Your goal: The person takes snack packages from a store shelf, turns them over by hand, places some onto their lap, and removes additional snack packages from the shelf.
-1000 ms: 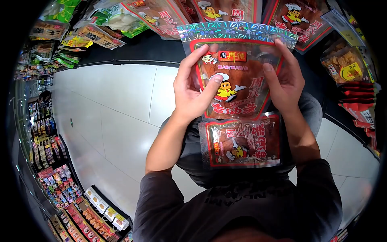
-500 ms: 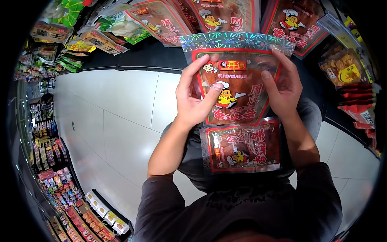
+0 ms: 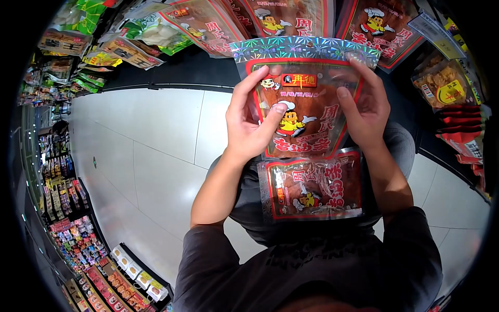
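Observation:
Between my two hands is a clear snack packet [image 3: 299,132] with a red border, a cartoon chef and a shiny holographic top strip. My left hand [image 3: 254,117] grips its left side, thumb across the front and fingers at the edge and behind. On the right side, my right hand [image 3: 366,106] holds the packet the same way, thumb on the front. A second packet [image 3: 314,187] of the same design lies turned sideways on my lap, just below the held one.
Similar packets [image 3: 208,26] stand in a row on the shelf ahead, with a price tag [image 3: 435,34] at the right. Bagged snacks [image 3: 442,86] sit further right. Pale floor tiles [image 3: 145,135] spread to the left, with stocked shelves [image 3: 78,239] beyond.
The held packet has shifted very slightly upward and tilted a little, still in both hands. The packet on my lap has barely moved.

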A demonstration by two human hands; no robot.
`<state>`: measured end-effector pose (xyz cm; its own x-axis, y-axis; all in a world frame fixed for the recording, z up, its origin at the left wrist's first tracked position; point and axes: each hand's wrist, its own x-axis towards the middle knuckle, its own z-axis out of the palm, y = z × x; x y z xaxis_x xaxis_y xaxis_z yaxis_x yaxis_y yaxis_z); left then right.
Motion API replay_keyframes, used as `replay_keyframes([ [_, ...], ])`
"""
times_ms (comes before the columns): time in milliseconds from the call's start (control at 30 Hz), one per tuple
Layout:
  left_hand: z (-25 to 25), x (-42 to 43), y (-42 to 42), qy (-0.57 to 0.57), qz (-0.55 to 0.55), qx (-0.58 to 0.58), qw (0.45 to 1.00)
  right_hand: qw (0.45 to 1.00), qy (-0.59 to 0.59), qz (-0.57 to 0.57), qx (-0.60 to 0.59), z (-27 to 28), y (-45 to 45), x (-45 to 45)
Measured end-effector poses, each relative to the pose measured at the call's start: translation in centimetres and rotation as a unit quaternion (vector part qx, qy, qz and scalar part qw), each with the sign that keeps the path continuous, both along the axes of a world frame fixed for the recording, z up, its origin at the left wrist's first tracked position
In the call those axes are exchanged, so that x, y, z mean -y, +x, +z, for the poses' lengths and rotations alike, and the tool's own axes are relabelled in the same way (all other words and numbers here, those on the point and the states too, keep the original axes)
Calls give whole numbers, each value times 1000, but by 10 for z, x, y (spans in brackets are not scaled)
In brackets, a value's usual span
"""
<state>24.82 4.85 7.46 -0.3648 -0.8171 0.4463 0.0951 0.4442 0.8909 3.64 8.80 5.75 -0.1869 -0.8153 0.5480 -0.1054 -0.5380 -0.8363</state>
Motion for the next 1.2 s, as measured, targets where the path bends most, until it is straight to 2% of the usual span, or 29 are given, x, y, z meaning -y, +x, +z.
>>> replay_keyframes([
  [567, 0, -1, 0, 10, -8, -5, 1000, 1000, -9, 8, 24, 0, 2, 1],
  [633, 2, -3, 0, 45, 2, -6, 999, 1000, -13, 10, 24, 0, 2, 2],
  [867, -1, 0, -2, 40, -9, -22, 999, 1000, -8, 17, 12, 0, 0, 1],
  [933, -1, 1, -1, 8, -13, -13, 1000, 1000, -1, 20, 20, 0, 0, 1],
  [1200, 0, -1, -2, 24, 0, -8, 1000, 999, -9, 16, 28, 0, 2, 1],
])
